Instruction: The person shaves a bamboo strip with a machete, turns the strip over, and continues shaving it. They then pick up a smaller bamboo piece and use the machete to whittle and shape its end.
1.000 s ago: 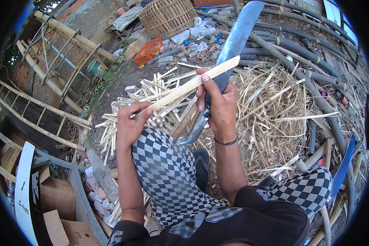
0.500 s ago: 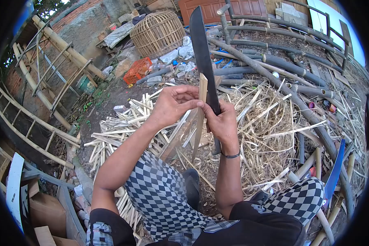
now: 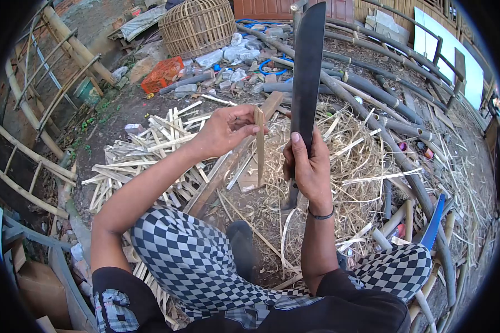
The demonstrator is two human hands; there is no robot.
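Note:
A machete [image 3: 308, 72] stands upright in my right hand [image 3: 310, 166], blade up, with my thumb lying on the lower blade. Its handle end shows below my fist. My left hand [image 3: 228, 132] pinches a flat bamboo strip [image 3: 260, 150] near its top, and the strip hangs almost straight down. A gap separates the strip from the blade. Below and beyond my hands, a wooden plank [image 3: 228, 166] lies on the ground. Pale split strips [image 3: 155, 147] are heaped to its left, and a tangle of thin shavings [image 3: 344, 177] lies to its right.
A blue saw [image 3: 433, 225] leans by my right knee. Long bamboo poles [image 3: 372, 89] cross the ground at the right. An orange crate [image 3: 162, 75] and a woven bamboo cage [image 3: 197, 28] are further back. A bamboo ladder [image 3: 33, 166] lies at the left.
The hands have moved apart. The machete is now to the right of the bamboo strip, where before both were together. The head view has shifted slightly.

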